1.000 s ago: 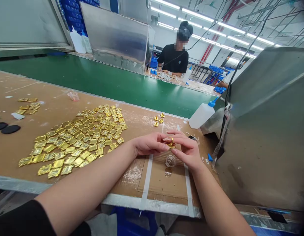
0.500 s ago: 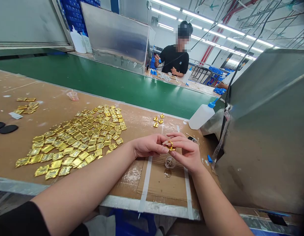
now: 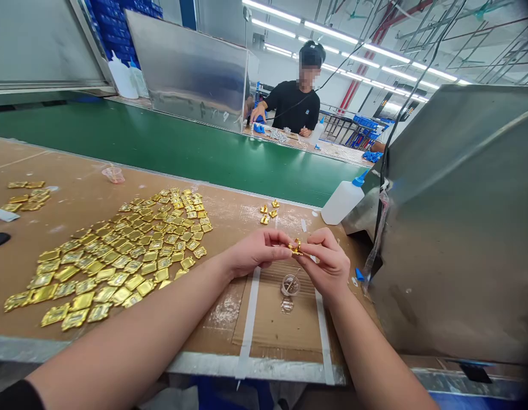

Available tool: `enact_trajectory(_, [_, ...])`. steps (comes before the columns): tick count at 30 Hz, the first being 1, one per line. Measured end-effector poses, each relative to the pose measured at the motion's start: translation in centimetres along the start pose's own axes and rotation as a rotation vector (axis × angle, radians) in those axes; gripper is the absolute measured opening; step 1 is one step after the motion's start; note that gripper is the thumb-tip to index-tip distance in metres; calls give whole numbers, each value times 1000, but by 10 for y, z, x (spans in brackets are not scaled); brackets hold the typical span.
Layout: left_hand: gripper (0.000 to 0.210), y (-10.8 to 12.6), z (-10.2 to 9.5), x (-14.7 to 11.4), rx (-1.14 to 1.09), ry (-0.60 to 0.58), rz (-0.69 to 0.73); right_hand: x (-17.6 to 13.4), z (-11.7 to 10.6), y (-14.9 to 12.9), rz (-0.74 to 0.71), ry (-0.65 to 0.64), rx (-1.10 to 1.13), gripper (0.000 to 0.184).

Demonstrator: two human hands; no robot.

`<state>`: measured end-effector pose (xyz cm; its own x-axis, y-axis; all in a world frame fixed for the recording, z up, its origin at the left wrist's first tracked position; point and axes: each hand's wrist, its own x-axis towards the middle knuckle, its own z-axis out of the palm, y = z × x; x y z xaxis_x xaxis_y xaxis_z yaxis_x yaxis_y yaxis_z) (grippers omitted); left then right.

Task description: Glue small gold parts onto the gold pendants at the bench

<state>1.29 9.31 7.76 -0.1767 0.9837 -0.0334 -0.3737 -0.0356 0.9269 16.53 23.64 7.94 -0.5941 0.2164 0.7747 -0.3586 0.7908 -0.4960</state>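
Note:
Between my two hands is a small shiny gold piece (image 3: 295,247) with a raised loop on top. My left hand (image 3: 266,248) pinches its left side between thumb and fingers. From the right, my right hand (image 3: 327,259) grips the same piece with thumb and forefinger. Just below them, a small clear cup (image 3: 290,285) with a thin stick in it stands on a taped cardboard sheet (image 3: 281,330). Several similar gold pieces (image 3: 270,212) lie beyond my hands. To the left spreads a large group of flat gold plates (image 3: 131,250).
A white squeeze bottle (image 3: 343,200) with a blue cap stands right of my hands, beside a large metal panel (image 3: 451,228). Behind the table runs a green belt (image 3: 182,154). Across it sits a co-worker (image 3: 293,105). Another plastic cup (image 3: 113,174) lies at the table's back.
My view has shifted slightly, so the table things appear further left. My right-hand fingers have drawn back from over the gold piece, which both hands still hold. The co-worker's arm has reached outward.

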Motion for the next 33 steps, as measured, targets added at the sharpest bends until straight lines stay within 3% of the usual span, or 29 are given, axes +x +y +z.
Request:
enact_trajectory(4, [40, 2, 9, -2, 103, 90, 121, 2, 1, -1, 12, 19, -26, 15])
enact_trajectory(8, [29, 5, 13, -6, 189, 94, 223, 1, 3, -1, 17, 24, 4, 17])
enact_trajectory(13, [29, 2, 13, -8, 234, 101, 256, 1, 3, -2, -37, 22, 36, 24])
enact_trajectory(20, [25, -5, 13, -8, 202, 65, 327, 0, 4, -3, -98, 20, 45, 19])
enact_trajectory(25, [25, -8, 12, -7, 263, 105, 351, 2, 4, -3, -110, 8, 42, 17])
enact_trajectory(29, [23, -2, 13, -10, 396, 193, 420, 3, 4, -3, -49, -28, 104, 27])
enact_trajectory(33, [20, 8, 14, -15, 606, 278, 582, 0, 4, 2, 87, -98, 351, 28])
